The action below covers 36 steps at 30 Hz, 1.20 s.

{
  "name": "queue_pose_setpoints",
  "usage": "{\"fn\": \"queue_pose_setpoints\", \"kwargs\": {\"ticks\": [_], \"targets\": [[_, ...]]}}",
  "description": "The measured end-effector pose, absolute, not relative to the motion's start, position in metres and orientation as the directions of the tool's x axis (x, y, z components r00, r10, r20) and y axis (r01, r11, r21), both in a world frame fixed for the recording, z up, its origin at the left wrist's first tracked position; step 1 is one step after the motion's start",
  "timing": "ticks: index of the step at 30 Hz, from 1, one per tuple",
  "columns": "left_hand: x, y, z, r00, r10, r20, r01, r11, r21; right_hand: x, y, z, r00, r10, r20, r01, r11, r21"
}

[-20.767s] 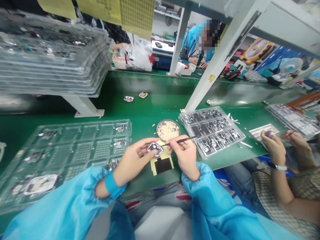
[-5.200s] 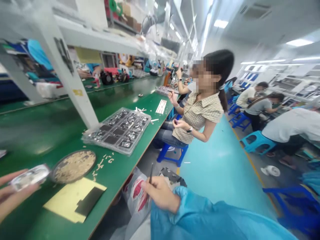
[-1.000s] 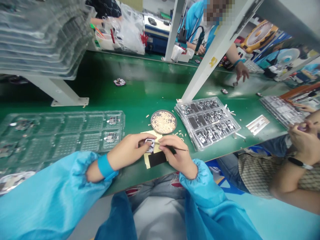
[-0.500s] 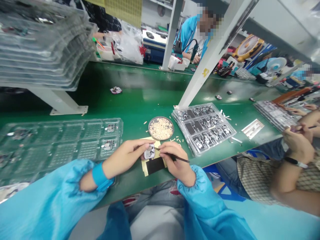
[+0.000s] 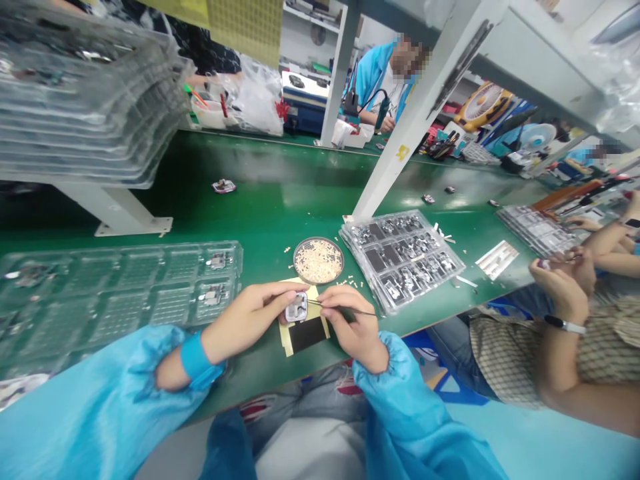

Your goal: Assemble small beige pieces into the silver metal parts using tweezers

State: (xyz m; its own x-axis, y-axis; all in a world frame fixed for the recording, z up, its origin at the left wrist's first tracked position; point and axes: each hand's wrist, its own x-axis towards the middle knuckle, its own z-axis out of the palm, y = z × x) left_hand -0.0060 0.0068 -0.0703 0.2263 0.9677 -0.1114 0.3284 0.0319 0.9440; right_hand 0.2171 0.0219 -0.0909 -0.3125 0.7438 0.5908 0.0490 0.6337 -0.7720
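Observation:
Between its thumb and fingers my left hand (image 5: 255, 313) grips a small rounded-square device casing (image 5: 297, 307), pale-rimmed with parts inside. My right hand (image 5: 353, 323) pinches dark tweezers (image 5: 350, 309), their tips at the casing's right edge. I cannot make out whether the tips hold anything. Under both hands lies a yellow sheet with a black patch (image 5: 307, 335). Just beyond them a round dish (image 5: 319, 260) holds many small cream-coloured pieces, and several more are scattered around it.
A clear compartment tray (image 5: 150, 273) with a few parts lies at left, under a tall tray stack (image 5: 90, 113) on a shelf. Filled trays (image 5: 405, 257) sit right of the dish, beside a slanted white post (image 5: 400, 153). A co-worker's hands (image 5: 565, 280) are further right.
The view has shifted slightly, so the bench appears a little further left. My hands keep hold of the casing and tweezers. The co-worker's hands at right have moved left in the picture.

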Motion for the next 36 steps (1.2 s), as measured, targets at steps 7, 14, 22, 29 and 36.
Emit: {"fn": "queue_pose_setpoints", "kwargs": {"ticks": [7,14,22,29,36], "targets": [[-0.003,0.007,-0.065,0.188,0.976,-0.112,0.315,0.048,0.948,0.221,0.018,-0.091,-0.284,0.747,0.602,-0.031,0.62,-0.784],[0.0,0.004,-0.064,0.201,0.974,-0.103,0.317,0.035,0.948,0.218,0.02,-0.093,-0.346,0.766,0.542,-0.005,0.576,-0.817],[0.0,0.004,-0.07,0.186,0.982,-0.044,0.39,-0.032,0.92,0.222,0.023,-0.096,-0.415,0.877,0.241,-0.158,0.191,-0.969],[0.0,0.005,-0.068,0.171,0.984,-0.041,0.374,-0.026,0.927,0.224,0.024,-0.092,-0.412,0.897,0.16,-0.175,0.095,-0.98],[-0.002,0.007,-0.077,0.131,0.989,-0.062,0.237,0.029,0.971,0.227,0.02,-0.094,-0.271,0.94,0.207,-0.294,0.124,-0.948]]}}
